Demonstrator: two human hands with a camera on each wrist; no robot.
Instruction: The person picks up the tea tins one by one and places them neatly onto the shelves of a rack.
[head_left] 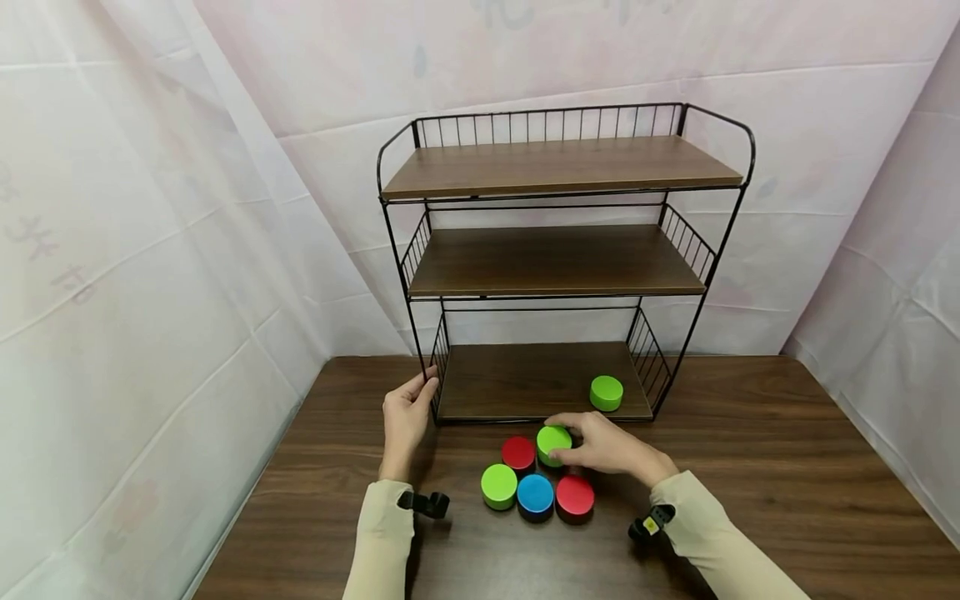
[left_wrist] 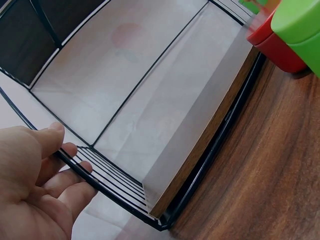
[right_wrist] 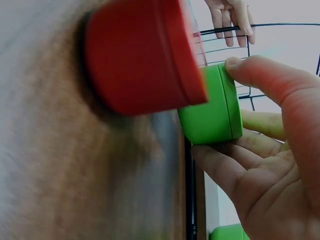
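Note:
My left hand [head_left: 406, 417] pinches the front left post of a black wire shelf rack [head_left: 414, 329], thumb on one side and fingers on the other. With thumb and fingers on opposite sides, my right hand [head_left: 606, 446] grips a round green lidded container [head_left: 553, 445] just in front of the bottom shelf. Close around it on the table stand a dark red container [head_left: 518, 454], a blue one [head_left: 536, 497], a brighter red one [head_left: 575, 498] and another green one [head_left: 498, 486]. The brighter red container [right_wrist: 140, 55] partly covers the gripped one in the right wrist view.
One more green container [head_left: 606, 392] sits at the right of the bottom shelf [head_left: 525, 379]. Above it are the middle shelf [head_left: 555, 258] and the top shelf [head_left: 555, 162], with wire rails. The rack stands toward the back of the wooden table [head_left: 780, 467], before a pale cloth backdrop [head_left: 840, 250].

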